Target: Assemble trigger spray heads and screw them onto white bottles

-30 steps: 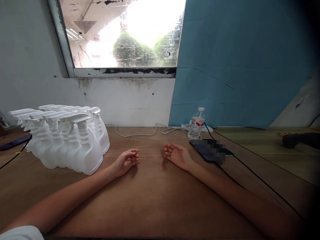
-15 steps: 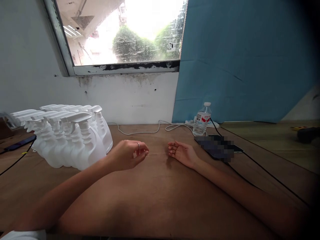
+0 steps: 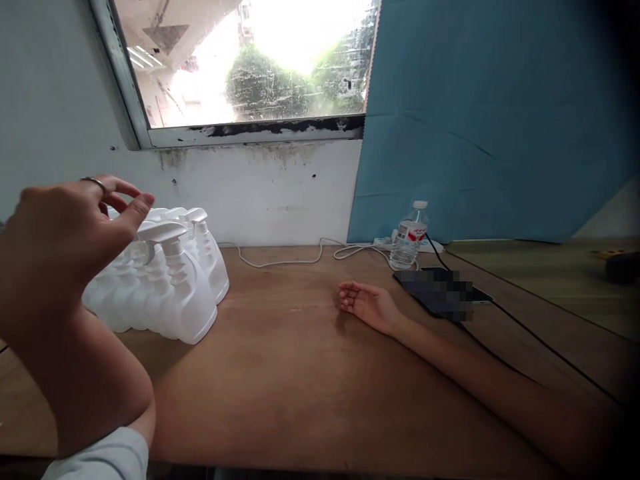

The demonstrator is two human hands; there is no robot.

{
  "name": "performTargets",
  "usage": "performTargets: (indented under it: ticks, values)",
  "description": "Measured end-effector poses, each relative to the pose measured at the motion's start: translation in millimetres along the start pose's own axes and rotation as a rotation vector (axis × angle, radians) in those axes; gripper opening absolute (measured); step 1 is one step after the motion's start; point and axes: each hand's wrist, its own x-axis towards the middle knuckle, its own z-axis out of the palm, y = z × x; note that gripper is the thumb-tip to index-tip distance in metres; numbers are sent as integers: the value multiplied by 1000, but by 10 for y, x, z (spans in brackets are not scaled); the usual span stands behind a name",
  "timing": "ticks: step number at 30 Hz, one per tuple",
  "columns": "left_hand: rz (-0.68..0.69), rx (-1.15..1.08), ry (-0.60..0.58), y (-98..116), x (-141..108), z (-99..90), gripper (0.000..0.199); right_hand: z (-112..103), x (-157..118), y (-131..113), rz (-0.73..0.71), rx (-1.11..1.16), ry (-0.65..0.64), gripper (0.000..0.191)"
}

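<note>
My left hand [image 3: 75, 227], with a ring on one finger, is raised in front of the white spray bottles [image 3: 185, 293]. Its fingers are loosely bent with the thumb near them, and I see nothing held. The bottles stand packed together in rows at the left of the wooden table, white trigger heads on top; my hand hides part of them. My right hand [image 3: 367, 307] rests on the table, palm turned inward, fingers relaxed and slightly curled, holding nothing. Just beyond it lie a dark phone-like device [image 3: 425, 297] and a clear water bottle [image 3: 409, 237].
A white cable [image 3: 280, 265] runs along the table's back edge to a white power strip [image 3: 430, 247]. Black cords [image 3: 540, 343] cross the right side. Behind the brown table [image 3: 280, 400] are a white wall, a window and a blue cloth [image 3: 480, 133].
My left hand has lifted from the middle of the table and swung left and up, in front of the spray bottles. My right hand stays where it was.
</note>
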Motion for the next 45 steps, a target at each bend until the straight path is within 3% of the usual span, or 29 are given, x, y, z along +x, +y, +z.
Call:
performTargets:
  ticks: [3, 7, 15, 21, 27, 33, 36, 38, 40, 43, 45]
  values:
    - [-176, 27, -170, 64, 127, 60, 31, 4, -4, 3, -8, -13, -3, 18]
    - [-187, 3, -359, 41, 226, 129, 42, 6, -6, 9, -18, -30, -6, 19]
    - [22, -39, -341, -73, 255, 273, 39, -5, 7, 13, -32, -90, -11, 22]
    - [360, -277, -296, 43, 137, 184, 32, 49, -23, 40, -76, -223, -34, 21]
    - [623, -340, -180, 562, 48, 117, 27, 288, -103, 66, -208, -499, -67, 25]
    - [968, -377, 159, 1319, -228, 256, 23, 924, -381, -236, -647, -1083, -113, 69]
    - [1091, -500, 299, 1614, -355, 403, 20, 1109, -450, -411, -875, -1250, -82, 53]
    - [1070, -621, 377, 1742, -400, 507, 17, 1121, -443, -508, -1002, -1291, -30, 36]
    - [967, -782, 408, 1821, -412, 620, 25, 1088, -419, -597, -1055, -1262, 70, 32]
    - [759, -998, 316, 1879, -397, 834, 52, 1061, -395, -729, -1029, -1067, 273, 36]
    - [676, -1031, 198, 1900, -392, 1007, 71, 1075, -390, -801, -971, -885, 324, 32]
